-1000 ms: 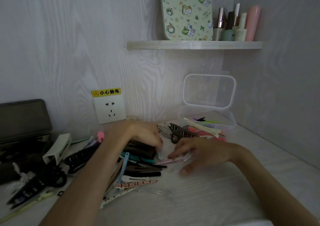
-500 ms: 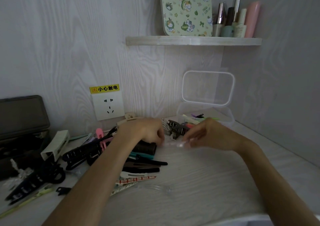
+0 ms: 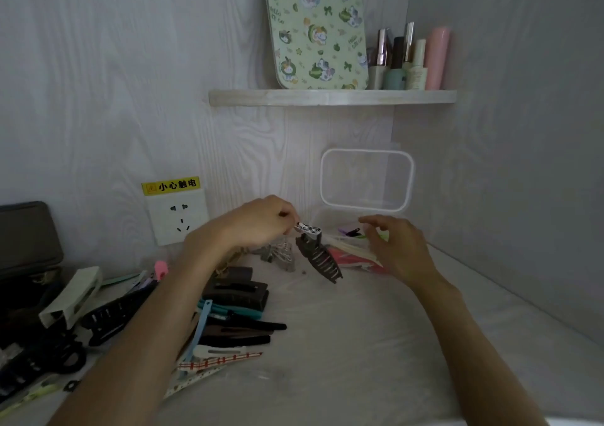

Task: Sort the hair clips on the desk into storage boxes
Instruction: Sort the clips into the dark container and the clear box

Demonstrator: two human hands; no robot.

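My left hand (image 3: 258, 221) pinches a small black-and-white patterned hair clip (image 3: 309, 228) just above a dark brown claw clip (image 3: 319, 257) that lies on the desk. My right hand (image 3: 394, 246) hovers with relaxed, spread fingers over the clear storage box (image 3: 323, 218) at the back right and holds nothing. Pink, cream, green and purple clips (image 3: 351, 250) lie in the box, partly hidden by that hand. Its lid (image 3: 366, 179) leans against the wall. A pile of loose clips (image 3: 233, 324) lies under my left forearm.
Large black claw clips (image 3: 108, 316) and a white holder (image 3: 70, 298) lie at the left, beside a dark case (image 3: 27, 239). Silver clips (image 3: 281, 252) sit near the wall. A wall socket (image 3: 178, 218) is behind, a shelf (image 3: 331, 97) with bottles above.
My right hand carried a pale pink clip from the desk up to the box and now holds nothing. My left hand rose from the pile with the small patterned clip.
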